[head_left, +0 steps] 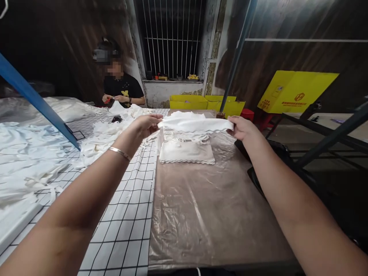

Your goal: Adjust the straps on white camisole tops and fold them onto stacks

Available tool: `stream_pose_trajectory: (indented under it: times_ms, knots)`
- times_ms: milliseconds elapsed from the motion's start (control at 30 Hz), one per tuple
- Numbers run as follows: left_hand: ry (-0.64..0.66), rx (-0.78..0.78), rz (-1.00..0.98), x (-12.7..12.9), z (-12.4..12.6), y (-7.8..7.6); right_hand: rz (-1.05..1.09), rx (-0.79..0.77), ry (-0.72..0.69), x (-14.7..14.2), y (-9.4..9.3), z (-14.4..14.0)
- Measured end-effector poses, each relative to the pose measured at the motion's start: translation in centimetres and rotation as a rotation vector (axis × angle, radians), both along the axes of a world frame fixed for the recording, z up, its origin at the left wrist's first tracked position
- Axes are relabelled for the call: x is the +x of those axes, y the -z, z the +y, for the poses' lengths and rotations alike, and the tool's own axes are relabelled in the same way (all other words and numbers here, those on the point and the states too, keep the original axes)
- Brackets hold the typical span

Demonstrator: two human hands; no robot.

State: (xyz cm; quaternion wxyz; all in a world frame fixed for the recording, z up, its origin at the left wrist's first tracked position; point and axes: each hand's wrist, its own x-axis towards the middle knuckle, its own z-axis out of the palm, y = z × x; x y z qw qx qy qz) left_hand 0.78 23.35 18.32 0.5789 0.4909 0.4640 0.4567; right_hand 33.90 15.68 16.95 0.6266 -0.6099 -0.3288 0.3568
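A white cloth piece [195,124] with a wavy lower edge is stretched sideways between my hands. My left hand [149,124] pinches its left end, and my right hand [240,127] grips the right end. Beneath and behind it sits a stack of folded white fabric [186,152] with scalloped edges, partly hidden by the held cloth. The stack rests on a brown table surface covered in clear plastic [207,207].
A grid-patterned tablecloth [126,214] on the left bears heaps of white fabric [31,149]. A blue post [40,103] slants up there. Across the table a person [123,88] handles something red. Yellow boxes [188,102] stand at the back, and dark metal bars [333,134] at right.
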Motion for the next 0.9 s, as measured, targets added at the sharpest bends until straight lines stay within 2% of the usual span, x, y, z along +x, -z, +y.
stream_pose_trajectory:
  times_ms: [33, 100, 267, 333, 400, 500, 700, 800, 900]
  knots:
    - [-0.018, 0.000, 0.026, 0.3, 1.2, 0.6, -0.014, -0.045, -0.011, 0.1, 0.7, 1.0]
    - [-0.030, -0.029, 0.147, 0.7, 2.5, 3.0, -0.036, -0.164, -0.025, -0.1, 3.1, 2.1]
    - [0.046, -0.122, 0.452, 1.1, 2.0, 11.6, -0.101, -0.418, -0.038, -1.4, 11.1, 1.5]
    - [0.073, -0.124, 0.519, 0.9, 1.8, 14.2, -0.158, -0.481, -0.016, -1.6, 13.2, 1.0]
    - [0.067, -0.095, 0.595, 0.8, 2.1, 15.7, -0.234, -0.509, 0.015, -1.5, 14.2, 0.5]
    - [0.012, -0.007, 0.706, 1.1, 2.5, 16.5, -0.369, -0.507, 0.043, -1.1, 14.7, 0.1]
    - [-0.058, 0.124, 0.900, 1.2, 2.2, 16.4, -0.872, -0.435, 0.136, 0.1, 16.3, 0.6]
    - [-0.099, 0.171, 0.971, -0.4, 2.3, 15.7, -0.950, -0.297, 0.176, 0.0, 17.1, 0.1]
    - [-0.123, 0.206, 1.014, -1.8, 2.5, 14.8, -0.992, -0.130, 0.086, -1.9, 17.3, -3.1]
